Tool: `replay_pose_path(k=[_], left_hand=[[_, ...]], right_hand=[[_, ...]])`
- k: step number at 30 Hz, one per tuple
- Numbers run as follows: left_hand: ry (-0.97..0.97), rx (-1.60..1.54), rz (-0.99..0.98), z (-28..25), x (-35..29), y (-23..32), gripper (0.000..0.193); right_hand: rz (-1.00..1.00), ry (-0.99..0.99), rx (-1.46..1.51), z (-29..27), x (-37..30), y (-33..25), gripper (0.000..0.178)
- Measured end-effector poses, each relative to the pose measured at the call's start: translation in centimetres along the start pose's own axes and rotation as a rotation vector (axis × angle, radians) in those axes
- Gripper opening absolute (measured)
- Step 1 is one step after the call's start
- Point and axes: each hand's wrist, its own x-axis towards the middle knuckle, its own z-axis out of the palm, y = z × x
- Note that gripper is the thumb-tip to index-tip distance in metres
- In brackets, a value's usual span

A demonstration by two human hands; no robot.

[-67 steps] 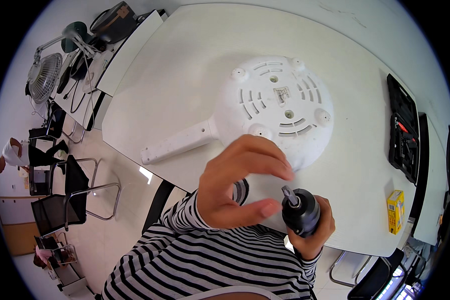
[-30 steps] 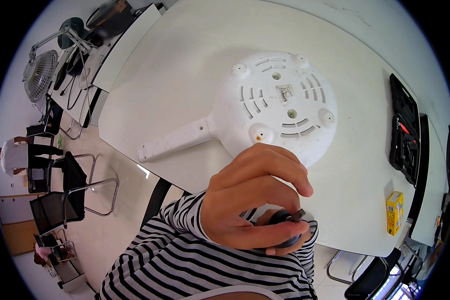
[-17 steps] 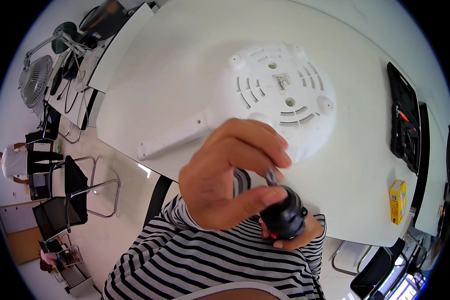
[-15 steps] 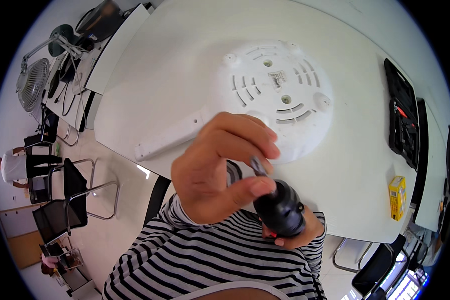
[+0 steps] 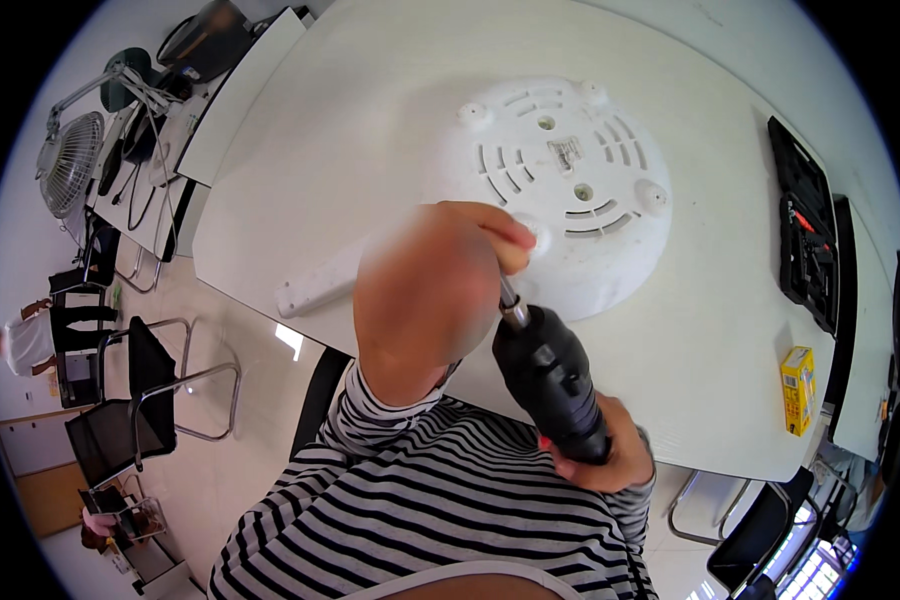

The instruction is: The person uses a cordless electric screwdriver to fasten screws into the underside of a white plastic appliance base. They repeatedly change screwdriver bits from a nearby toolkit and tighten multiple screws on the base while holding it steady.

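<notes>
- Table (image 5: pixel 270 180): pale, smooth top with bent-looking edges; carries the work.
- Housing (image 5: pixel 560 172): white plastic, round, lying underside up on the table, ahead of both hands. Shallow dome form; curved vent slots in groups near the rim; surface lightly scuffed.
- Handle-like arm (image 5: pixel 320 288): white, straight, extends from the housing toward the left table edge; its inner part is hidden behind the left hand.
- Tool case (image 5: pixel 808 265): black, opened flat, at the right table edge; dark contents with one red item.
- Power driver (image 5: pixel 550 370): black, cylindrical body, tilted, nose directed forward and left; located above the near table edge, between the hands.
- Left hand (image 5: pixel 425 285): blurred, fingers curled over the front of the driver, fingertips close to the near foot of the housing. Whether they pinch the bit cannot be told.
- Right hand (image 5: pixel 615 450): wrapped around the rear of the driver, grip closed.
- Box (image 5: pixel 798 390): yellow, small, standing near the right table edge.
- Feet (image 5: pixel 651 196): round, raised, white, spaced about the underside.
- Label (image 5: pixel 564 155): pale, worn, central, between two recessed holes.
- Bit (image 5: pixel 507 292): slim, metallic, seated in the driver nose; tip hidden by the left hand.
</notes>
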Motion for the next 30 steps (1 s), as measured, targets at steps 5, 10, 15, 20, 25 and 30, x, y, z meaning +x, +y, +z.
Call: replay_pose_path(k=[5, 10, 15, 20, 25, 30], left_hand=[[-0.235, -0.099, -0.036, 0.2, -1.9, -1.7, 0.116], [-0.135, -0.439, -0.401, 3.4, -3.1, -1.6, 0.097], [-0.128, -0.598, -0.304, 1.8, -2.4, -2.8, 0.067], [-0.148, -0.55, -0.251, 2.1, -2.2, -2.9, 0.06], [-0.181, -0.483, -0.206, 4.2, -3.4, -3.0, 0.07], [-0.634, -0.093, -0.047, 1.5, -2.6, -1.5, 0.067]], right_hand=[[-0.305, 0.681, -0.812, 3.3, -0.3, -2.6, 0.055], [-0.378, 0.929, -1.163, 4.3, 1.4, -2.7, 0.06], [-0.547, 0.89, -1.13, 4.6, 1.2, -2.8, 0.06], [-0.477, 0.93, -1.343, 4.7, 1.1, -2.6, 0.067], [-0.424, 1.102, -1.494, 3.8, 2.4, -2.1, 0.047], [-0.376, 0.947, -0.992, 1.9, -1.4, -1.8, 0.054]])
